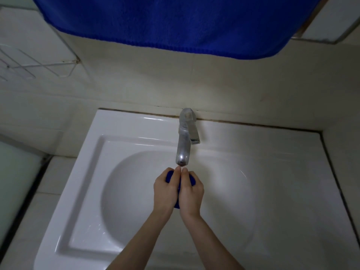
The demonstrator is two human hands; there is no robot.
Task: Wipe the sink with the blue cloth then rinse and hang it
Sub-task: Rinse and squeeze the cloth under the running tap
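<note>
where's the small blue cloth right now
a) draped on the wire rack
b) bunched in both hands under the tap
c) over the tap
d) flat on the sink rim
b: the left hand and right hand grip the cloth just below the tap spout, over the sink.

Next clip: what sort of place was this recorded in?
Most likely a bathroom or washroom: a white washbasin with a metal tap set against a tiled wall, a blue towel hanging above it, and a wire rack on the wall.
</note>
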